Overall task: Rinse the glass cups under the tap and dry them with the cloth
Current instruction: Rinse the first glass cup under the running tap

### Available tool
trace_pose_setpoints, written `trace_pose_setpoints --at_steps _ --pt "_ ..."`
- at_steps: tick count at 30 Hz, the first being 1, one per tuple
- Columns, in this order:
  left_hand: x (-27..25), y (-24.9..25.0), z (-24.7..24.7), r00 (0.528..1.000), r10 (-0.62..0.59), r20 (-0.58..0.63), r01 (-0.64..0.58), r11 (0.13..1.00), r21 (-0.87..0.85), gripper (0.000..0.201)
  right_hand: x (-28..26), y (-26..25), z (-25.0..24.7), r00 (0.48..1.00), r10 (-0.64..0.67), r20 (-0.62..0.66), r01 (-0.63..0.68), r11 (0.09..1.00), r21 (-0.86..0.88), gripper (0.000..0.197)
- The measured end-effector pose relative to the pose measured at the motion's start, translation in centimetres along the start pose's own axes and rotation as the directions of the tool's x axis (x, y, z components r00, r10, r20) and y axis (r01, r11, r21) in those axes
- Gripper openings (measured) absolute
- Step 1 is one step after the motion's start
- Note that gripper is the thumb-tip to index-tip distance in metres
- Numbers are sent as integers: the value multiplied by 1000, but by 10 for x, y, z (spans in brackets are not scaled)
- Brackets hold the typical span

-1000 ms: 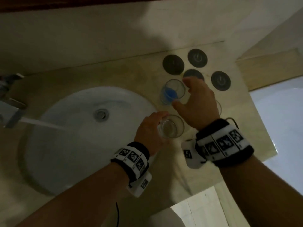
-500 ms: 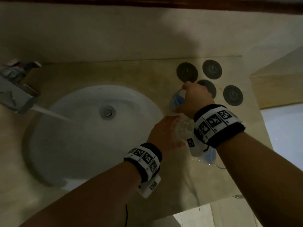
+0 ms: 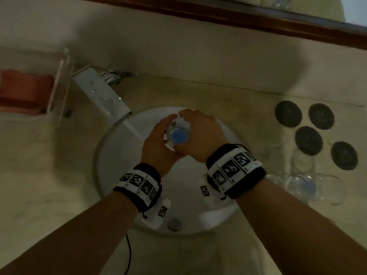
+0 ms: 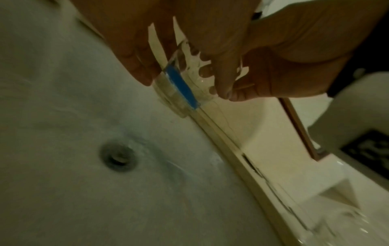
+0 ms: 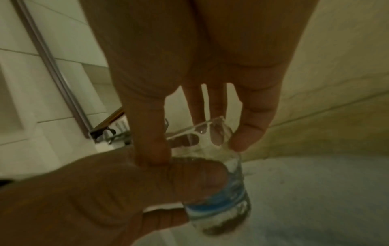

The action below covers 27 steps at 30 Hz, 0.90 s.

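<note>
A clear glass cup point(image 3: 178, 133) with a blue base is held upright over the white sink point(image 3: 119, 175), just right of the water stream point(image 3: 132, 127) from the tap point(image 3: 99, 92). My left hand point(image 3: 156, 139) grips its left side low down, and its fingers point(image 4: 134, 66) wrap the wall. My right hand point(image 3: 198, 132) pinches the rim from above, thumb point(image 5: 151, 141) on the near side and fingers on the far side of the cup point(image 5: 223, 166). The red cloth point(image 3: 25, 92) lies in a clear tray at the far left.
Several more glasses point(image 3: 303, 183) stand on the counter to the right of the sink, near dark round coasters point(image 3: 308, 139). The drain point(image 4: 118, 156) is below the hands. A wall with a dark wooden strip point(image 3: 238, 14) runs behind the counter.
My right hand took the blue-based cup from beside the coasters and carried it left over the sink. My left hand let go of its other glass and now grips this cup too.
</note>
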State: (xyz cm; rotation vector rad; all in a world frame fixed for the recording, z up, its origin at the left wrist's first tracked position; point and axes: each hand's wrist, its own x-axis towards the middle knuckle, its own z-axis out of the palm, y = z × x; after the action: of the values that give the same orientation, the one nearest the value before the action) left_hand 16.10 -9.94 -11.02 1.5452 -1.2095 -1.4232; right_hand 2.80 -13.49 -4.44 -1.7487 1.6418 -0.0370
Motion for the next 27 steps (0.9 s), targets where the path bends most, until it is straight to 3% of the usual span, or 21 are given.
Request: trace_pose_setpoints --at_steps 4,7,11,16,20,24,27 --pt "12 -20 -48 996 -30 -79 37 995 91 82 32 -17 41 995 -97 12 92 975 202 96" --pt "14 -34 -73 983 -101 -152 114 991 74 77 42 -17 60 994 -108 28 92 939 332 89" --pt "24 -46 -83 987 -114 -112 129 982 136 65 49 -15 84 993 -117 25 103 944 312 81" --pt "27 -52 -85 984 -157 -90 158 987 8 67 55 -18 91 994 -99 36 79 929 361 90" --pt "23 -51 -95 976 -215 -20 207 956 -208 95 55 -19 93 994 -105 11 92 920 381 80" --pt "12 -44 -101 986 -125 -107 127 992 13 73 55 -21 99 994 -105 -35 110 901 420 82" --pt "11 -42 -104 987 -109 -117 109 994 1 72 55 -23 102 996 -84 -40 93 873 479 78"
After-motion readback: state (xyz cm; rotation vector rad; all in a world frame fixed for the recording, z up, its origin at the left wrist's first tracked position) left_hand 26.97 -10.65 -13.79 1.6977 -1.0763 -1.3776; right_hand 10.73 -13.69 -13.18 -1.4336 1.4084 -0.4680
